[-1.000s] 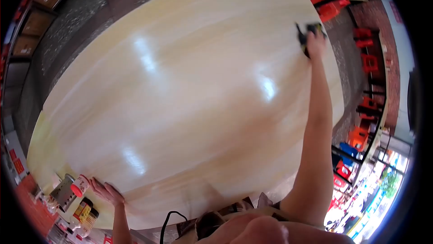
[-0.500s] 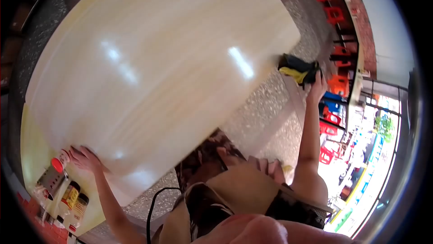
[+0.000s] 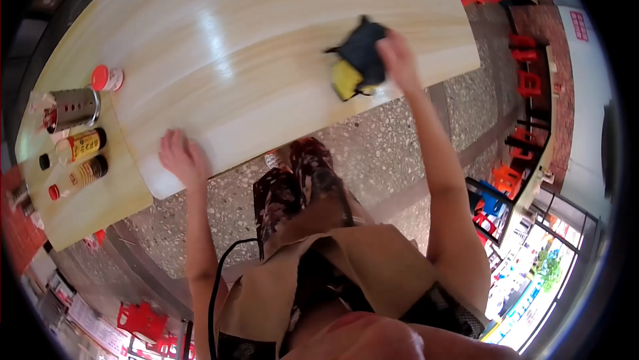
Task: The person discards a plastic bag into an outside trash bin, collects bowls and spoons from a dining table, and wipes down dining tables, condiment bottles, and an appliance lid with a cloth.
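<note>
Your left hand (image 3: 183, 156), fingers released, rests on the tabletop (image 3: 266, 94) by its near edge. Open surface spans rightward to the black-and-yellow cloth (image 3: 363, 50), near that edge, long axis running toward you and slightly left, yellow end nearest. Your right hand (image 3: 399, 60) grasps its right side; tabletop reaches beyond.

Tan apron-like garment (image 3: 383, 253), dark mesh-textured panel (image 3: 449, 310), dark trousers (image 3: 313, 157) with pale blotches, curved black cable (image 3: 215, 287).
</note>
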A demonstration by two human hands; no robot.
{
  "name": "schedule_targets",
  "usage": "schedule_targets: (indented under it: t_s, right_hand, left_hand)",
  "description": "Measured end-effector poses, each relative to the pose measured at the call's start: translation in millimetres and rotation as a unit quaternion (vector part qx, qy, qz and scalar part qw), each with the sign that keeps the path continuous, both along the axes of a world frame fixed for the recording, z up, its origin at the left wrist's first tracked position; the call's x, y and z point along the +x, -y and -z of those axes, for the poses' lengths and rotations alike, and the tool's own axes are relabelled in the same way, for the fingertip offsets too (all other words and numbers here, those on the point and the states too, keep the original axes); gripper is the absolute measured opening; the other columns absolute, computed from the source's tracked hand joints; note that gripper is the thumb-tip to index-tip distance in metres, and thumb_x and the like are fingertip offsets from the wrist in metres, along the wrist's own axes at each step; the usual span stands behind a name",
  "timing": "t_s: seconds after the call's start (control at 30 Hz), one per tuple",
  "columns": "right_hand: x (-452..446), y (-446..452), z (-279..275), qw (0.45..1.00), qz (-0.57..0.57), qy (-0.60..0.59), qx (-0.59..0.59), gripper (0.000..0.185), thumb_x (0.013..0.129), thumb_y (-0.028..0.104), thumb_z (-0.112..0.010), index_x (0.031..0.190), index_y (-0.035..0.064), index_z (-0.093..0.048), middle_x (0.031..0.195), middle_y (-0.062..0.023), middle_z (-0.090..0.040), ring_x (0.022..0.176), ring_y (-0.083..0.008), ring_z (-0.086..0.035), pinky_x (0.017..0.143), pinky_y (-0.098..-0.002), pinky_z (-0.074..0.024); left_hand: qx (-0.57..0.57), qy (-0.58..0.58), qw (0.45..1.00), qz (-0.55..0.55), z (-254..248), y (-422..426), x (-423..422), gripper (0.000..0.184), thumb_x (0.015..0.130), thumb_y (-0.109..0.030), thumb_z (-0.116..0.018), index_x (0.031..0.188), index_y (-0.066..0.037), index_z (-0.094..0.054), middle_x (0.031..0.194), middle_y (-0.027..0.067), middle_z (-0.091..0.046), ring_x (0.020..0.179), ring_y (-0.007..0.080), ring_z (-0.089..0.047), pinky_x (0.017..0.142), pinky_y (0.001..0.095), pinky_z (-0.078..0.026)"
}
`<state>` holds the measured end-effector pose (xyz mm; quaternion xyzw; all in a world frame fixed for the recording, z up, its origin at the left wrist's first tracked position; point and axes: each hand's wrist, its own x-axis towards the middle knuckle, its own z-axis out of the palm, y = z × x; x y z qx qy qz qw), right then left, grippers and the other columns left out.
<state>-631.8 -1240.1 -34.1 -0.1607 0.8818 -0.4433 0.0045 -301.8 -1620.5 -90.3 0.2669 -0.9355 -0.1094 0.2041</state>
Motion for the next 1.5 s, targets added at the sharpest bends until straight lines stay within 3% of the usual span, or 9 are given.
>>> schedule_targets:
  t_s: [0.07, 0.3, 0.53, 0.97, 1.07, 1.13, 1.17, 1.37, 1.5]
  right_hand:
    - [16, 51, 34, 0.91, -0.135, -0.081, 0.383, 0.074, 0.085, 0.054, -0.055, 0.132, -0.0028, -0.046, 0.14, -0.0232, -0.04, 0.13, -0.037, -0.038, 0.107, -0.0536, -0.0274]
    - [96, 152, 62, 0.928, -0.165, -0.147, 0.3, 0.096, 0.073, 0.072, -0.052, 0.133, -0.0024, -0.043, 0.143, -0.0295, -0.03, 0.135, -0.0427, -0.027, 0.11, -0.0577, -0.012]
    - [211, 351, 69, 0.891, -0.363, -0.272, -0.02, 0.028, 0.076, 0.023, -0.06, 0.104, 0.0189, -0.067, 0.12, -0.006, -0.056, 0.12, -0.0273, -0.047, 0.103, -0.0471, -0.0306]
    - [-172, -328, 80, 0.909, 0.132, -0.187, 0.347, 0.048, 0.086, 0.017, -0.047, 0.128, -0.0057, -0.044, 0.135, -0.0305, -0.04, 0.123, -0.0433, -0.039, 0.1, -0.0531, -0.0307]
    - [-163, -292, 86, 0.936, 0.092, -0.211, 0.267, 0.031, 0.079, 0.011, -0.052, 0.103, -0.0076, -0.055, 0.104, -0.0256, -0.052, 0.091, -0.0402, -0.05, 0.084, -0.0513, -0.0397]
    - [-114, -169, 65, 0.923, 0.028, 0.149, 0.353, 0.034, 0.08, 0.014, -0.054, 0.111, -0.0005, -0.053, 0.113, -0.0196, -0.053, 0.101, -0.0296, -0.053, 0.086, -0.0445, -0.0425]
    - [-57, -122, 131, 0.938, 0.031, -0.248, 0.239, 0.026, 0.087, 0.016, -0.05, 0.11, 0.0071, -0.055, 0.109, -0.0152, -0.053, 0.102, -0.0231, -0.05, 0.09, -0.0351, -0.0417]
    - [-30, -1, 59, 0.929, -0.321, -0.153, 0.098, 0.031, 0.08, 0.021, -0.058, 0.108, 0.0102, -0.061, 0.123, -0.0157, -0.054, 0.118, -0.0314, -0.046, 0.103, -0.0475, -0.0339]
    - [-140, -194, 80, 0.942, -0.046, -0.262, 0.203, 0.035, 0.074, 0.011, -0.052, 0.108, 0.0021, -0.054, 0.106, -0.0152, -0.056, 0.1, -0.0317, -0.051, 0.084, -0.0445, -0.0381]
  left_hand:
    - [-0.01, 0.026, 0.999, -0.032, 2, -11, -2, 0.042, 0.086, -0.017, -0.057, 0.126, -0.006, -0.05, 0.131, 0.0193, -0.048, 0.124, 0.0365, -0.04, 0.107, 0.0499, -0.024]
    - [0.037, -0.082, 0.996, -0.002, 3, -6, 0, 0.044, 0.085, -0.014, -0.055, 0.125, 0.002, -0.046, 0.13, 0.0233, -0.046, 0.121, 0.0422, -0.04, 0.103, 0.051, -0.029]
    - [0.044, -0.114, 0.991, -0.059, 6, -2, 0, 0.049, 0.093, -0.028, -0.045, 0.129, 0.004, -0.042, 0.135, 0.0254, -0.038, 0.127, 0.0392, -0.033, 0.106, 0.0493, -0.024]
    - [0.002, 0.108, 0.851, -0.513, 29, -74, -42, 0.053, 0.09, -0.047, -0.041, 0.127, -0.012, -0.057, 0.131, 0.0135, -0.052, 0.121, 0.0319, -0.047, 0.101, 0.0475, -0.033]
    - [0.011, 0.092, 0.851, -0.516, 25, -71, -46, 0.055, 0.088, -0.048, -0.042, 0.128, -0.012, -0.057, 0.131, 0.0131, -0.052, 0.12, 0.031, -0.047, 0.1, 0.0482, -0.034]
    - [0.02, 0.086, 0.853, -0.514, 24, -69, -46, 0.056, 0.087, -0.048, -0.043, 0.128, -0.013, -0.057, 0.131, 0.012, -0.052, 0.12, 0.0317, -0.047, 0.099, 0.0491, -0.035]
    - [0.015, 0.091, 0.855, -0.511, 23, -66, -43, 0.056, 0.087, -0.048, -0.043, 0.128, -0.013, -0.057, 0.131, 0.012, -0.052, 0.12, 0.0317, -0.047, 0.099, 0.0491, -0.035]
    - [0.021, 0.114, 0.844, -0.524, 16, -71, -47, 0.056, 0.087, -0.05, -0.04, 0.128, -0.016, -0.056, 0.132, 0.0128, -0.05, 0.121, 0.0343, -0.046, 0.098, 0.0536, -0.034]
    - [0.005, 0.11, 0.836, -0.537, 31, -67, -43, 0.057, 0.086, -0.052, -0.04, 0.128, -0.017, -0.056, 0.134, 0.0127, -0.049, 0.121, 0.0358, -0.045, 0.097, 0.0556, -0.035]
